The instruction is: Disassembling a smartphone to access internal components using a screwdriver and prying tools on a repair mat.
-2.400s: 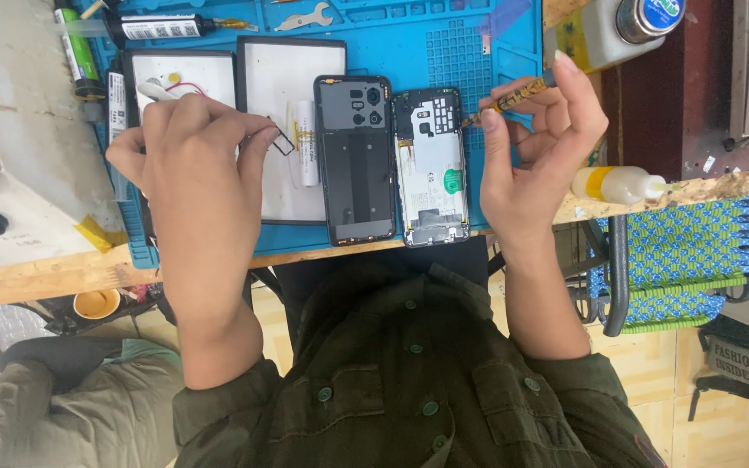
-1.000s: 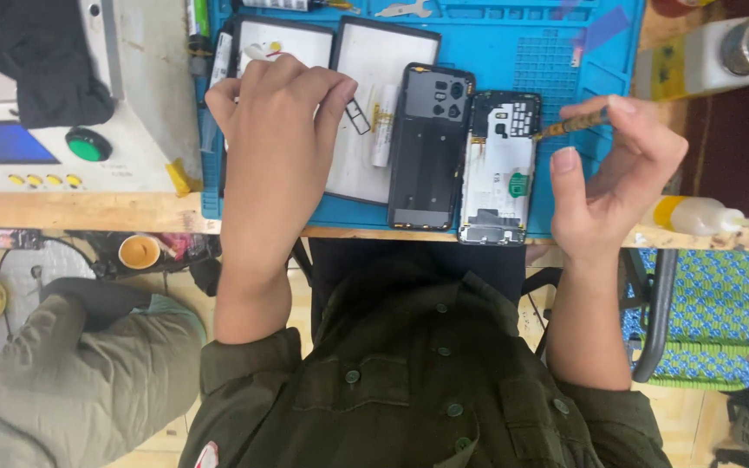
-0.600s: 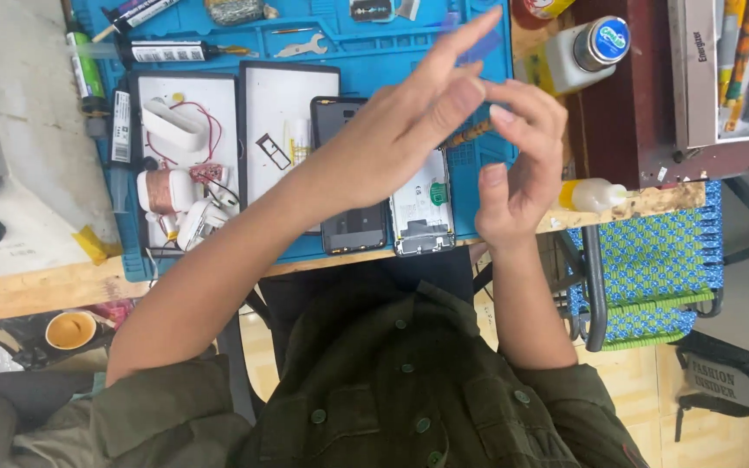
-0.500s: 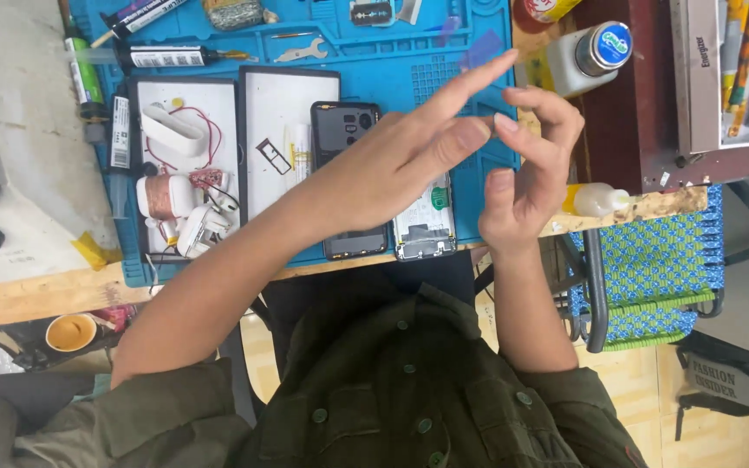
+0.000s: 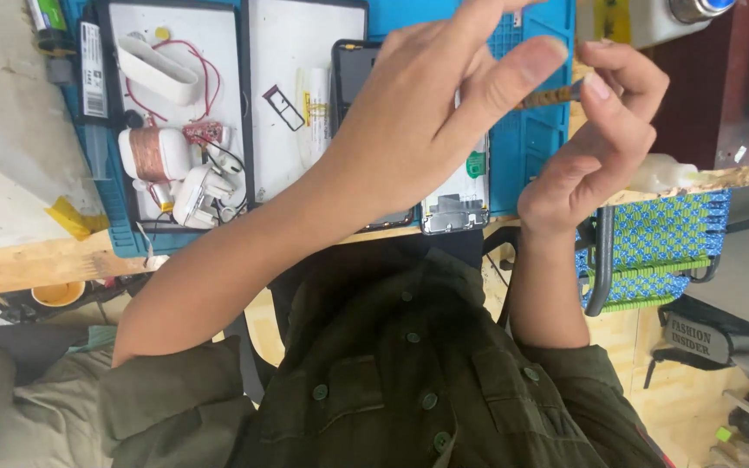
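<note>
Above the blue mat (image 5: 530,143), left hand (image 5: 418,130) seemingly meets tool-pinching right hand (image 5: 595,139).

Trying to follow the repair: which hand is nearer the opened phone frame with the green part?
Left. The left hand hangs right above the opened phone frame, covering much of it. The right hand is off to its side, pinching a thin brown tool.

- Mat (image 5: 530,147): bright blue.
- Trays (image 5: 292,52): white, with black rims.
- Coil (image 5: 151,154): copper on a white spool.
- Wire (image 5: 192,52): red.
- Stick (image 5: 548,95): mottled brown and tan.
- Phone frame (image 5: 459,195): silver-grey, green patch.
- Shirt (image 5: 392,373): dark olive, matching buttons.
- Chair seat (image 5: 661,251): blue weave with green bands.
- Bench edge (image 5: 36,264): pale wood.
</note>
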